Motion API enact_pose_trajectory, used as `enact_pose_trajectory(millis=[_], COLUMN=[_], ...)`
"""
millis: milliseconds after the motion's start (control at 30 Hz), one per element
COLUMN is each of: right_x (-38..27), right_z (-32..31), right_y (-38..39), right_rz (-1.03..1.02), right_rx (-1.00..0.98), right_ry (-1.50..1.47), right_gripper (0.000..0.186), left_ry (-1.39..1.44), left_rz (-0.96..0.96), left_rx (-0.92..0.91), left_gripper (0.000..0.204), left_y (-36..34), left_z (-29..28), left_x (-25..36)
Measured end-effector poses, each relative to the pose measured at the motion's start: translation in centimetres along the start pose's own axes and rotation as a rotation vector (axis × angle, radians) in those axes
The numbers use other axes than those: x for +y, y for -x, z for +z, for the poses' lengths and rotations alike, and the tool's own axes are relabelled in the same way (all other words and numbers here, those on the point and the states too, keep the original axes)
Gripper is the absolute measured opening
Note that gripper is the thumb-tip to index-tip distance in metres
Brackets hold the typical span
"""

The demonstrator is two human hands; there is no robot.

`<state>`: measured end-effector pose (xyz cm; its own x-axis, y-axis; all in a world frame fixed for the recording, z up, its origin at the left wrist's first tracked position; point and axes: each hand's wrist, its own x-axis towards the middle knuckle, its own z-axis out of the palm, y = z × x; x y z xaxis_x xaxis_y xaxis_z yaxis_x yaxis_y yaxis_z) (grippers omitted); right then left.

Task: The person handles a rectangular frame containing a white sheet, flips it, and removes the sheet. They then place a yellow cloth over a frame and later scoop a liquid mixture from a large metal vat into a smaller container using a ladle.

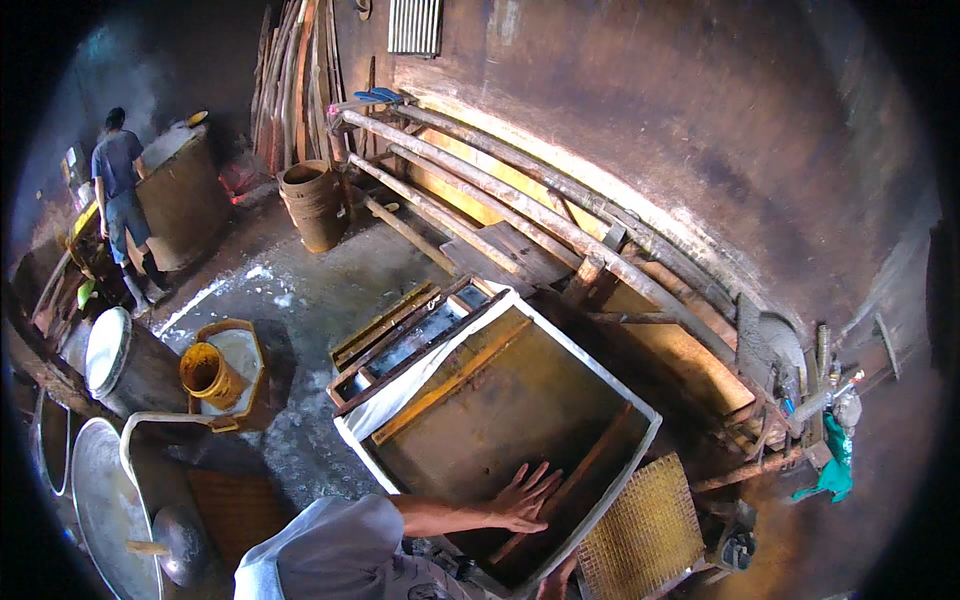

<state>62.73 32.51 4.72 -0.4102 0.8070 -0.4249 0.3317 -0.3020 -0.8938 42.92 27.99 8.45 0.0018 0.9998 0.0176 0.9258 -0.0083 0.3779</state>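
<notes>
1. Because the bottom of the view cuts off most of the right hand [556, 584], I cannot tell if its fingers grip anything; it is at the near edge of the big frame [586, 356]. If its hold is weak, that edge might slip.
2. The left hand [525, 498] is over the inside of the frame, fingers spread wide and holding nothing. I cannot tell if it touches the dark bar [590, 454] there. A hard push could knock the bar crooked.
3. The big frame lies right in front of the person, with a light wood strip [452, 381] across its far left part. White cloth [410, 384] shows beside the strip; a tug there could wrinkle it.
4. A woven yellow panel [645, 525] is close by on the right. A bump from the frame could tip it.
5. Farther left, a yellow bucket [212, 378] sits in a tub [259, 350]. The floor [310, 420] has white splashes, so a foot might slide.
6. Far back, another person [117, 170] stands by a big round vat [185, 205].
</notes>
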Motion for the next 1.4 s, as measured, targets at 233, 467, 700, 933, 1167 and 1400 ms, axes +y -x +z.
enact_pose_trajectory(millis=[233, 467, 700, 933, 1167, 1400], right_x=[-19.7, -48.0, -42.1, -20.0, -18.2, -12.3], right_z=[-2.1, 14.5, 42.5, 43.2, 33.9, 16.9], right_y=[3.7, 8.0, 11.1, 8.2, 6.7, -1.2], right_rz=[-0.339, -0.714, -0.685, -0.876, -0.644, -0.641], right_rx=[0.180, -0.128, -0.713, -0.991, -0.508, 0.077], right_ry=[0.112, 0.510, 1.194, 0.601, 0.730, 1.056], right_gripper=[0.041, 0.043, 0.049, 0.048, 0.043, 0.067], left_ry=[0.435, 1.562, 2.023, 2.030, 1.819, 0.268], left_rz=[-0.148, -0.063, -0.533, -1.202, -1.491, -1.076], left_rx=[0.192, 0.458, 0.590, 0.607, 0.656, 1.037], left_gripper=[0.089, 0.066, 0.057, 0.048, 0.040, 0.039], left_y=[-5.1, -1.0, 14.7, 31.0, 45.5, 41.1], left_z=[-15.5, -27.4, -8.5, 11.5, 13.8, -10.1], left_x=[2.0, -11.3, -27.1, -32.6, -36.7, -45.8])
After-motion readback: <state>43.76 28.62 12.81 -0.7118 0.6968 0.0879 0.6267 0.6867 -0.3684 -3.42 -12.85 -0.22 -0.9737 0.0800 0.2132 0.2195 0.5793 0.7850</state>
